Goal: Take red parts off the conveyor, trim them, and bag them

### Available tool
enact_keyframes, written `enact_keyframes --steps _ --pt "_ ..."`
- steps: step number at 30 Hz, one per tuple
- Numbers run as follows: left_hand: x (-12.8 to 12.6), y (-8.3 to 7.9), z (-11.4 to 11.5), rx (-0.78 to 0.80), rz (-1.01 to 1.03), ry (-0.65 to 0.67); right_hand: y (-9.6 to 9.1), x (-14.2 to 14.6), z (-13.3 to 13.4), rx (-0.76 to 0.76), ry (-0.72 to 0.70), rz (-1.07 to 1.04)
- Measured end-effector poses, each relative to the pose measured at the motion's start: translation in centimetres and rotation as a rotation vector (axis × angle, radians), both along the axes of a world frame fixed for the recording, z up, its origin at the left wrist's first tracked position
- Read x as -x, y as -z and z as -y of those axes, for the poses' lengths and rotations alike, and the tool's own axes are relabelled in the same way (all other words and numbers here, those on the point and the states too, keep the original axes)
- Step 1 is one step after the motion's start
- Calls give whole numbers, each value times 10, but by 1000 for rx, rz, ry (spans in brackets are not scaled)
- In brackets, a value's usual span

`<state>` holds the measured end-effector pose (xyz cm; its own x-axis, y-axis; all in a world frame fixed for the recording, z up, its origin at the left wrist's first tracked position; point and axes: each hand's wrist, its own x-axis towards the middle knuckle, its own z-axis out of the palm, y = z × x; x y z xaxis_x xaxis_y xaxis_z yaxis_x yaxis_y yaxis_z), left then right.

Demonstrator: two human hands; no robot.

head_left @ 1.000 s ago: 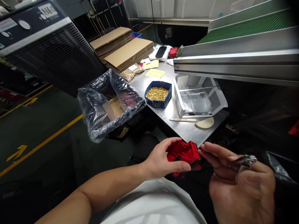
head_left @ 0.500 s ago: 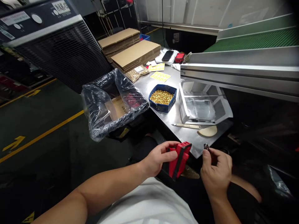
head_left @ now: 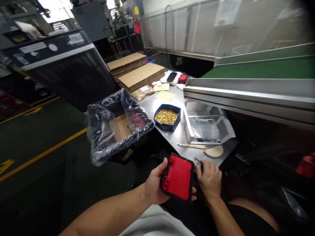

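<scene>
The person is wearing a white top [head_left: 157, 226], which is showing as a smooth pale fold at the bottom edge of the view. Dark, nearly black clothing [head_left: 248, 218] is covering the lap, its detail sinking into shadow. Both forearms are showing bare up to the frame edge, and the left hand [head_left: 154, 186] and right hand [head_left: 209, 180] are working uncovered.
</scene>
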<state>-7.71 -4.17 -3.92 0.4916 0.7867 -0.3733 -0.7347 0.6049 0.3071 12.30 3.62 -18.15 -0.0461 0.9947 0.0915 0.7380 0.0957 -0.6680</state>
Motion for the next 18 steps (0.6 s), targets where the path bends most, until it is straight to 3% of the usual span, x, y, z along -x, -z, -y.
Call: enact_keyframes --steps 3,6,10,12,15,18 --pt "-1 -3 4 34 -91 33 -8 -1 6 23 90 -277" --pt "2 1 -7 56 -286 -56 -17 -18 2 -25 283 -501" --pt "-9 4 -47 -30 -674 -115 -30 -81 -22 -39 767 -874" --pt "-22 1 -66 -59 -825 -130 -44 -121 -42 4 882 -1101" --pt "-42 -1 -82 -72 -920 -164 -73 -163 -77 138 787 -1377" --pt "-55 -2 -91 -150 -921 -287 -98 -174 -107 228 636 -1493"
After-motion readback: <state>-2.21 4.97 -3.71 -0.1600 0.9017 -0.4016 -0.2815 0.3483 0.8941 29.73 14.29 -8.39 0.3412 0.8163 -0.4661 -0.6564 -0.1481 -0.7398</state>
